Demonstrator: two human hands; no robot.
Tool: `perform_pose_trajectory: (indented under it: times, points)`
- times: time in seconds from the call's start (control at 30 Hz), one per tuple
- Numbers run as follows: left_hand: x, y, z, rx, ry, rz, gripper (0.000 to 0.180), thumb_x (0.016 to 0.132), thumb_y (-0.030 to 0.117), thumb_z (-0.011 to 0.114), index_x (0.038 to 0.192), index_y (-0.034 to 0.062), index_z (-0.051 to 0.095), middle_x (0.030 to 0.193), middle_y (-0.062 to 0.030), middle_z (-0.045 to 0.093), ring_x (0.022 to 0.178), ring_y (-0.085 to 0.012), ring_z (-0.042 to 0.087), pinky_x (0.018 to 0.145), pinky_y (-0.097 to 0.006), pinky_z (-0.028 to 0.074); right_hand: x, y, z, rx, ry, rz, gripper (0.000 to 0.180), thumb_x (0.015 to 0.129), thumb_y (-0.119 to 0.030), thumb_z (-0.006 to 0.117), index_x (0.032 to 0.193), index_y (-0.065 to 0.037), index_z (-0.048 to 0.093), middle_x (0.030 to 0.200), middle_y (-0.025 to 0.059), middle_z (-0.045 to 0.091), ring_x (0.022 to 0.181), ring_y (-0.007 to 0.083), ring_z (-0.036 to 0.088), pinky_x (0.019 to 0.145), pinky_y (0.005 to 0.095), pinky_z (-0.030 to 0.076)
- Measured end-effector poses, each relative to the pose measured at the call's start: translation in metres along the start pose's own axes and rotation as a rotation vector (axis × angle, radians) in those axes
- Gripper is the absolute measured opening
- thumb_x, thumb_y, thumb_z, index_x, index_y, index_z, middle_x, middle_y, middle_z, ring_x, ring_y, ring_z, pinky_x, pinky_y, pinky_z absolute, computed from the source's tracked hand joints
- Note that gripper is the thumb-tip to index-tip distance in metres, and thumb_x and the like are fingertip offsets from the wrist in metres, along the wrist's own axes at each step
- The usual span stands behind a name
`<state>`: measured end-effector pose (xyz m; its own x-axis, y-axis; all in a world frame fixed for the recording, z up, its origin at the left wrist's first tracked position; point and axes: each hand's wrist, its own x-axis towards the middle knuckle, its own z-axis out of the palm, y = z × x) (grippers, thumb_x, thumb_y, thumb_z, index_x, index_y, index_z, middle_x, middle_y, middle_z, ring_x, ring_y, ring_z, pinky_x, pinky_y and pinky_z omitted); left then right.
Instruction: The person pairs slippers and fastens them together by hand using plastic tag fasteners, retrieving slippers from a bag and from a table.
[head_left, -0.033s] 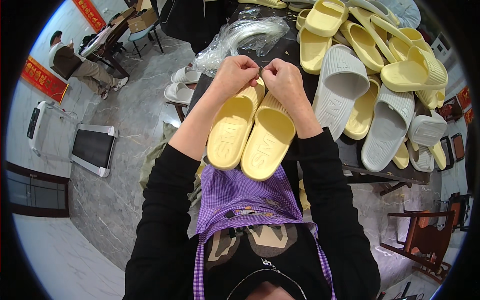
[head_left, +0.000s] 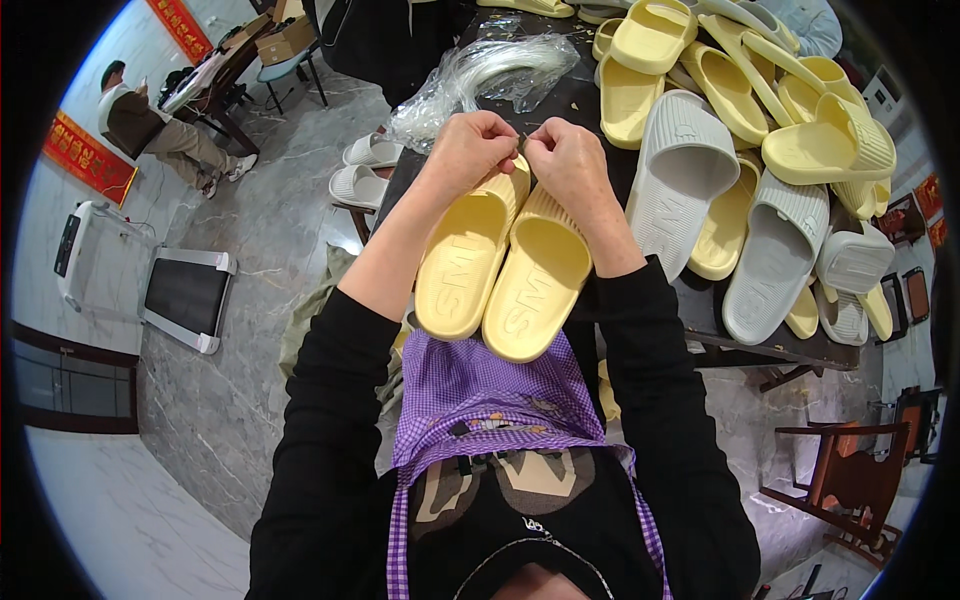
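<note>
A pair of yellow slide slippers lies side by side at the table's near edge, heels toward me: the left slipper [head_left: 462, 265] and the right slipper [head_left: 537, 285]. Over the toe end of the left one, my left hand [head_left: 472, 148] is closed in a pinch. My right hand [head_left: 566, 160] pinches close beside it, above the right slipper's strap. The fingertips nearly meet, and a small dark bit shows between them, too small to name. Behind my hands lies a bundle of clear plastic strands [head_left: 500, 75] in a crinkled clear bag.
Yellow and grey slippers [head_left: 685, 170] are heaped on the right of the dark table [head_left: 770, 345]. Pale slippers [head_left: 358, 185] rest on a low stool to the left. Farther off are a treadmill [head_left: 190, 295], a seated person [head_left: 165, 130] and a wooden chair [head_left: 845, 480].
</note>
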<state>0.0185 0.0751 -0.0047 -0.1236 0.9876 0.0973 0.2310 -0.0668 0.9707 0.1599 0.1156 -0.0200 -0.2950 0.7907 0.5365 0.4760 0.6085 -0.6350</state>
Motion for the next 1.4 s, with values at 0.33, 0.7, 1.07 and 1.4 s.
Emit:
perform_pose_trajectory:
  times: [0.33,0.7,1.07,1.4]
  points:
    - [-0.003,0.003,0.006,0.312,0.151,0.151,0.009,0.074,0.006,0.060,0.076,-0.0025,0.062,0.061,-0.0064,0.061,0.055,-0.0098,0.060,0.048,-0.022,0.046,-0.002,-0.003,0.000,-0.008,-0.034,-0.030,0.016,0.071,-0.014,0.060,0.074,0.001,0.062,0.068,0.0157,0.062,0.064,0.0289,0.061,0.060,0.0340,0.047]
    - [-0.002,-0.006,0.009,0.414,0.214,0.295,0.009,0.074,0.007,0.059,0.076,-0.0014,0.062,0.059,-0.0064,0.061,0.051,-0.0102,0.059,0.046,-0.023,0.045,-0.001,-0.002,0.001,-0.037,-0.032,-0.005,0.017,0.070,-0.016,0.059,0.074,0.000,0.063,0.069,0.0161,0.062,0.066,0.0296,0.061,0.062,0.0351,0.047]
    - [-0.005,-0.004,0.014,0.566,0.257,0.411,0.009,0.072,0.007,0.058,0.076,0.0005,0.063,0.065,-0.0146,0.062,0.059,-0.0237,0.062,0.056,-0.033,0.048,-0.001,-0.001,0.001,-0.008,-0.012,0.007,0.019,0.070,-0.016,0.059,0.074,0.002,0.063,0.068,0.0172,0.062,0.065,0.0292,0.061,0.062,0.0345,0.047]
    - [0.001,-0.010,-0.001,-0.152,-0.030,-0.056,0.010,0.077,0.006,0.062,0.081,-0.0032,0.063,0.065,-0.0040,0.060,0.055,-0.0079,0.055,0.048,-0.019,0.043,0.000,0.003,0.000,0.064,-0.042,0.018,0.017,0.071,-0.013,0.061,0.075,0.002,0.063,0.068,0.0173,0.062,0.062,0.0283,0.061,0.059,0.0336,0.047]
